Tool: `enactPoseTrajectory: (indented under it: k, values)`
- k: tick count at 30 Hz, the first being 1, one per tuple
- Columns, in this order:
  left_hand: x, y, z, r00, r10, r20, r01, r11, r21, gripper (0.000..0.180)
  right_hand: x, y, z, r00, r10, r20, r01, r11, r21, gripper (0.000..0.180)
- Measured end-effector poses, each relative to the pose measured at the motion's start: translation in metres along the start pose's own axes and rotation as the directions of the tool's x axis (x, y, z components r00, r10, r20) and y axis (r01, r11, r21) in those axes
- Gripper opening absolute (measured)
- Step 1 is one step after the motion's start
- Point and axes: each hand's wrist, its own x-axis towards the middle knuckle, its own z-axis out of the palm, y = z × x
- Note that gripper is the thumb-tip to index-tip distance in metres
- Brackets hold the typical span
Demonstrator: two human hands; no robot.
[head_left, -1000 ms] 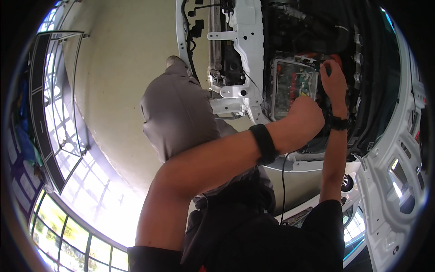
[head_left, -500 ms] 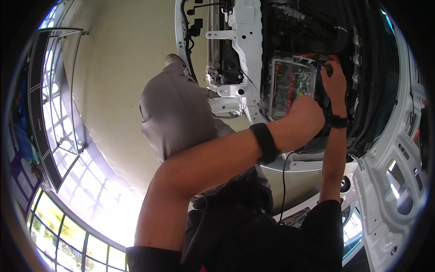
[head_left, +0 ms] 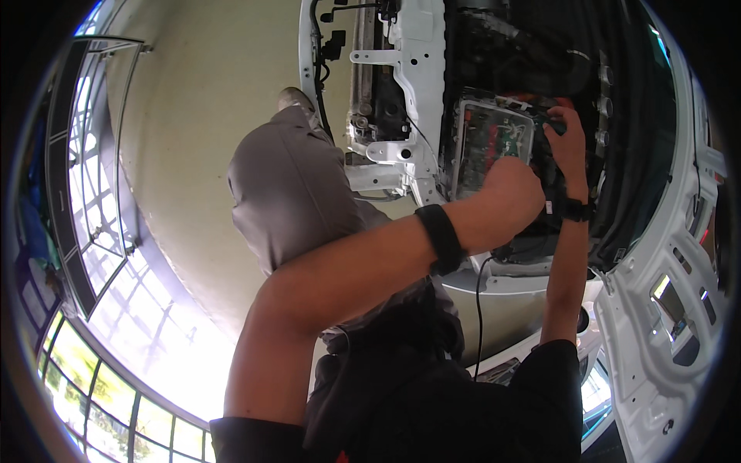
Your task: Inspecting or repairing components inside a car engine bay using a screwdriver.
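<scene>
The white car body is open, and the clear-lidded box of wires sits inside it, not yet shut away. The left hand is curled into a fist against the box. The right hand grips its far edge, so work looks midway.

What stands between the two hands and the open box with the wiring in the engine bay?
Nothing visible does. The left hand is already against the open box at its lower edge, and the right hand is at its right side, gripping a dark part there.
</scene>
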Motion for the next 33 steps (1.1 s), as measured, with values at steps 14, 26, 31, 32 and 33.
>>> enactPoseTrajectory:
  k: [14, 26, 31, 32, 33]
  values:
    - [-0.003, -0.001, -0.016, 0.999, 0.015, 0.039, -0.014, 1.000, -0.022, 0.009, 0.006, -0.005, -0.007, 0.999, -0.004, -0.046, 0.003, 1.000, -0.027, 0.029]
    - [0.001, -0.004, -0.017, 0.999, -0.051, 0.000, 0.051, 0.998, -0.046, 0.015, 0.008, -0.013, -0.003, 0.978, 0.184, -0.095, -0.183, 0.983, 0.013, 0.029]
    - [0.004, -0.005, -0.016, 0.998, -0.052, -0.026, 0.052, 0.998, -0.027, 0.019, 0.012, -0.002, -0.006, 0.962, 0.273, 0.025, -0.274, 0.961, 0.031, 0.027]
    - [0.006, -0.006, -0.015, 0.998, -0.064, -0.018, 0.064, 0.997, -0.035, 0.020, 0.012, 0.000, -0.006, 0.962, 0.272, 0.026, -0.273, 0.962, 0.030, 0.027]
    - [0.006, -0.006, -0.017, 0.998, -0.063, -0.019, 0.062, 0.997, -0.036, 0.020, 0.012, -0.001, -0.006, 0.955, 0.296, 0.022, -0.296, 0.955, 0.030, 0.027]
